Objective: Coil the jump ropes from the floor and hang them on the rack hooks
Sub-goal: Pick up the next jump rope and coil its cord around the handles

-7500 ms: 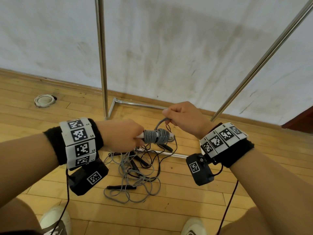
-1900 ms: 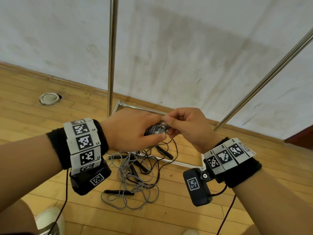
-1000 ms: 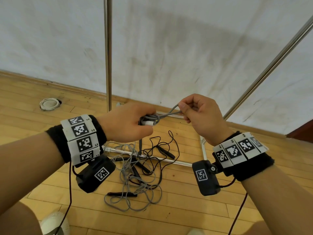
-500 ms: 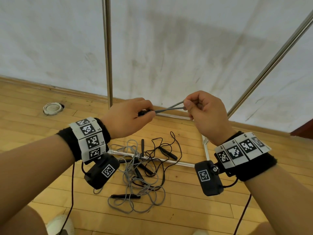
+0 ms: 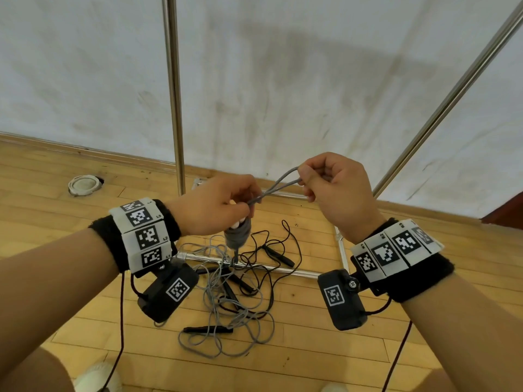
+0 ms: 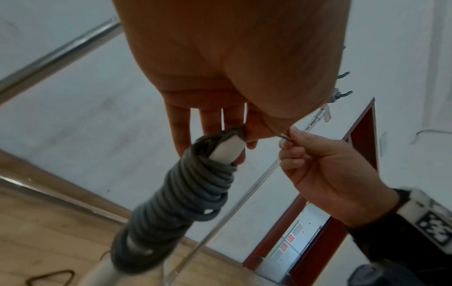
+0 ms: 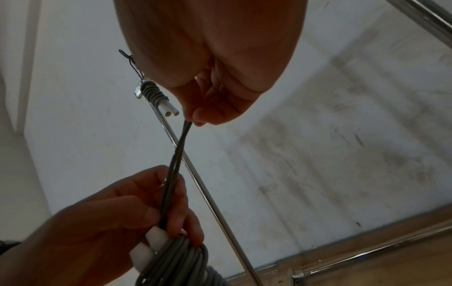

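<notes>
My left hand (image 5: 215, 205) grips the top of a grey jump rope bundle (image 5: 237, 236), cord wound tightly round its white handles (image 6: 229, 147), which hangs downward below the fist. A doubled loop of the same grey cord (image 5: 277, 185) runs up and right from it to my right hand (image 5: 336, 188), which pinches the loop's end between thumb and fingers. The right wrist view shows the loop (image 7: 176, 154) taut between the two hands. Another wound grey rope (image 7: 154, 94) hangs high on the rack. A tangle of grey and black ropes (image 5: 235, 295) lies on the floor below.
The rack's upright pole (image 5: 174, 94) stands behind my left hand and a slanted pole (image 5: 441, 103) rises at the right. Its base bar (image 5: 283, 268) crosses the wooden floor under the tangle. Hooks (image 6: 342, 92) show high up. A white round fitting (image 5: 83, 184) sits at the left.
The bundle has swung from lying sideways in my left hand to hanging down. My right hand has drawn the cord loop out longer, up and to the right.
</notes>
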{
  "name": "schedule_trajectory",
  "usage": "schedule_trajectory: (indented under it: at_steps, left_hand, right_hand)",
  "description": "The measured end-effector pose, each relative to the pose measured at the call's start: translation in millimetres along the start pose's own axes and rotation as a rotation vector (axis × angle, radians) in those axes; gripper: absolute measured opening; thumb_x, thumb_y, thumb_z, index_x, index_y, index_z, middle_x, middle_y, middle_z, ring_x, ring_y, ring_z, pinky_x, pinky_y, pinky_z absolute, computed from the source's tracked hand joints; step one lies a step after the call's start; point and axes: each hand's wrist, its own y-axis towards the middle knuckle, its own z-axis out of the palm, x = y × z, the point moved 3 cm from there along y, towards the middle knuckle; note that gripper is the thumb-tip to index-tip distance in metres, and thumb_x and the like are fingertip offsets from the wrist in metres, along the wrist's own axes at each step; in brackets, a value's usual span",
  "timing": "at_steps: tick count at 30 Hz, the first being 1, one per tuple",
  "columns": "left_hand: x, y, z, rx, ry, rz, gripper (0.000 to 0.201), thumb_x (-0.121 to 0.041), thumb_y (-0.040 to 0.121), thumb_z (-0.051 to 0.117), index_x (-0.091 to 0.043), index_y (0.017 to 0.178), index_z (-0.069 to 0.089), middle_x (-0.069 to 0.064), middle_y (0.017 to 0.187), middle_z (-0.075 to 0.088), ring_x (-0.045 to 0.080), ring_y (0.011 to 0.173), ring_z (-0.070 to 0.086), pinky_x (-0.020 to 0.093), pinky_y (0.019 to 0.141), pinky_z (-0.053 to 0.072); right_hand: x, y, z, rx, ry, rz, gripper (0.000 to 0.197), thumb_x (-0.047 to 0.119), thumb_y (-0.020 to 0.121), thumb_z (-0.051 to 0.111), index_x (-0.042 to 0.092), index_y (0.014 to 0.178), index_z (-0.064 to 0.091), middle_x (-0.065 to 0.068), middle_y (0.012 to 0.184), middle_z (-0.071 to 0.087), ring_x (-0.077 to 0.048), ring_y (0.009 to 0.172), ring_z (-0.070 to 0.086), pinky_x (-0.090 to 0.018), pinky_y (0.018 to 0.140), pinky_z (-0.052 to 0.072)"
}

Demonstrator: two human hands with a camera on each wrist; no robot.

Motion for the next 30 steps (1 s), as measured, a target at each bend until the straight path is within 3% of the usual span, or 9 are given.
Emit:
schedule_trajectory:
  at_steps: [3, 7, 11, 15, 21, 23, 26, 28, 30]
  left_hand:
    - [-9, 0, 12, 0.021, -0.061, 0.002, 0.008, -0.018, 0.092, 0.053, -0.023, 0.096, 0.059, -0.001, 0.081, 0.070, 0.011, 0.083, 0.071, 0.039, 0.080, 0.058]
    - [-20, 3, 15, -0.099, 0.057, 0.044, 0.015, -0.033, 0.098, 0.053, -0.029, 0.085, 0.058, -0.006, 0.069, 0.069, 0.005, 0.071, 0.070, 0.028, 0.064, 0.052]
    - [-20, 2, 12, -0.096, 0.087, 0.012, 0.016, -0.029, 0.098, 0.055, -0.026, 0.086, 0.065, -0.012, 0.073, 0.073, 0.003, 0.069, 0.069, 0.024, 0.065, 0.055]
    - [-18, 2, 6, -0.143, 0.030, 0.004, 0.015, -0.022, 0.097, 0.058, -0.019, 0.089, 0.070, -0.006, 0.073, 0.074, 0.001, 0.070, 0.071, 0.022, 0.068, 0.052]
    - [-21, 4, 4, -0.212, -0.039, 0.018, 0.013, -0.013, 0.096, 0.059, -0.018, 0.092, 0.071, -0.006, 0.078, 0.076, 0.004, 0.077, 0.073, 0.033, 0.074, 0.061]
    - [-23, 6, -1, -0.266, -0.061, 0.015, 0.014, -0.014, 0.096, 0.060, -0.020, 0.090, 0.071, -0.007, 0.079, 0.076, 0.009, 0.079, 0.073, 0.037, 0.076, 0.061]
    - [-30, 8, -15, -0.373, -0.078, 0.047, 0.015, -0.011, 0.097, 0.057, -0.019, 0.093, 0.069, -0.005, 0.079, 0.076, 0.007, 0.079, 0.073, 0.028, 0.078, 0.059]
    - [-37, 10, -23, -0.368, -0.078, 0.066, 0.019, -0.007, 0.098, 0.053, -0.020, 0.100, 0.067, -0.002, 0.078, 0.074, 0.006, 0.076, 0.072, 0.024, 0.072, 0.059]
    - [-46, 13, -29, -0.307, -0.061, 0.079, 0.026, -0.006, 0.098, 0.051, -0.025, 0.109, 0.066, -0.001, 0.079, 0.074, 0.008, 0.077, 0.072, 0.030, 0.072, 0.060]
  right_hand:
    - [0, 0, 2, -0.008, 0.063, 0.050, 0.009, 0.017, 0.092, 0.067, 0.017, 0.084, 0.070, 0.001, 0.066, 0.071, -0.009, 0.056, 0.064, -0.020, 0.053, 0.051]
    - [-5, 0, 0, 0.018, 0.089, 0.129, 0.007, 0.013, 0.090, 0.067, 0.010, 0.084, 0.070, 0.000, 0.061, 0.068, -0.010, 0.053, 0.062, -0.022, 0.050, 0.050]
    - [-9, -6, 2, 0.159, 0.078, 0.113, 0.015, 0.011, 0.094, 0.061, 0.017, 0.105, 0.070, 0.000, 0.089, 0.069, -0.015, 0.076, 0.066, -0.028, 0.067, 0.056]
    - [-6, -14, 3, 0.319, 0.131, 0.018, 0.018, 0.012, 0.090, 0.069, 0.010, 0.107, 0.069, -0.009, 0.105, 0.071, -0.021, 0.097, 0.068, -0.031, 0.084, 0.057]
    - [-6, -9, 4, 0.243, 0.205, -0.022, 0.017, -0.006, 0.081, 0.073, 0.009, 0.087, 0.068, -0.016, 0.082, 0.071, -0.021, 0.075, 0.068, -0.030, 0.075, 0.057]
    - [-6, -5, 3, 0.218, 0.242, -0.007, 0.014, -0.005, 0.081, 0.073, 0.006, 0.088, 0.070, -0.018, 0.080, 0.072, -0.023, 0.073, 0.068, -0.030, 0.071, 0.057]
    - [-4, 1, -1, 0.204, 0.277, 0.029, 0.013, -0.001, 0.083, 0.071, 0.011, 0.086, 0.074, -0.015, 0.076, 0.072, -0.023, 0.072, 0.066, -0.028, 0.069, 0.057]
    - [-1, 3, -3, 0.214, 0.319, 0.036, 0.011, 0.003, 0.085, 0.071, 0.014, 0.086, 0.075, -0.011, 0.076, 0.071, -0.021, 0.073, 0.065, -0.029, 0.070, 0.055]
    - [4, 6, -5, 0.230, 0.363, 0.035, 0.006, 0.010, 0.087, 0.067, 0.012, 0.090, 0.072, -0.008, 0.083, 0.072, -0.021, 0.081, 0.066, -0.030, 0.074, 0.053]
